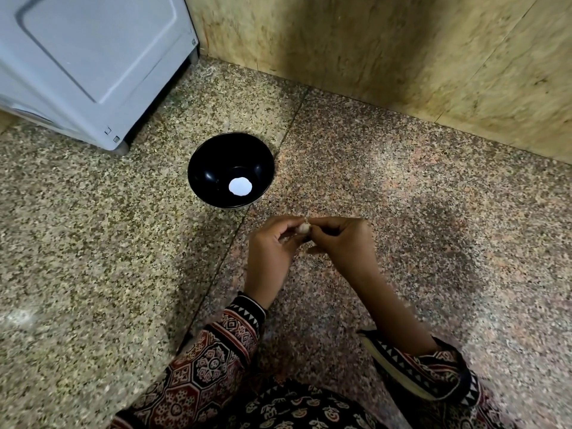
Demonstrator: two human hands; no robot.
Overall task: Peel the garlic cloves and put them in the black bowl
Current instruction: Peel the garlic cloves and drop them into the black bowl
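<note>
A black bowl (pixel 206 168) stands on the speckled stone floor (pixel 93 236), a white round patch (pixel 240 187) at its bottom. Just nearer the person than the bowl, the left hand (pixel 272 246) and right hand (pixel 343 239) meet, both with curled fingers pinching one garlic clove (pixel 303 228) above the floor. A grey-white appliance (pixel 93 57) stands behind and left of the bowl, a stone wall (pixel 402 57) behind and right. Bare floor lies between the bowl and the hands.
</note>
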